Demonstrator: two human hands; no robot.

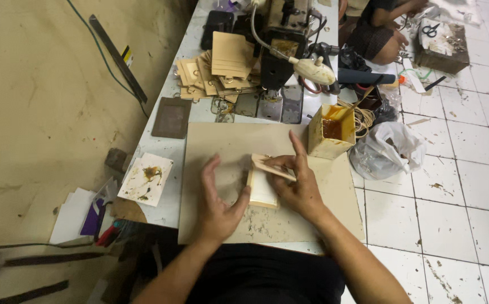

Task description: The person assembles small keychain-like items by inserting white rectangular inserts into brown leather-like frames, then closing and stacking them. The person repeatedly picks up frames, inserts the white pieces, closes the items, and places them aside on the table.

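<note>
A small tan leather piece (263, 188) with a white inner face lies on a brown cardboard mat (222, 149) in front of me. My right hand (296, 186) presses on it, fingers folding its upper flap (267, 164) over. My left hand (217, 198) stands on edge just left of the piece, fingers apart, thumb touching the piece's left side. Neither hand lifts it off the mat.
A cream glue pot (329, 132) with a brush stands at the mat's far right corner. Behind lie a stack of tan leather pieces (222, 67) and a sewing machine (282, 45). A glue-stained white tile (146, 179) lies left. Another person (379, 28) sits on the tiled floor.
</note>
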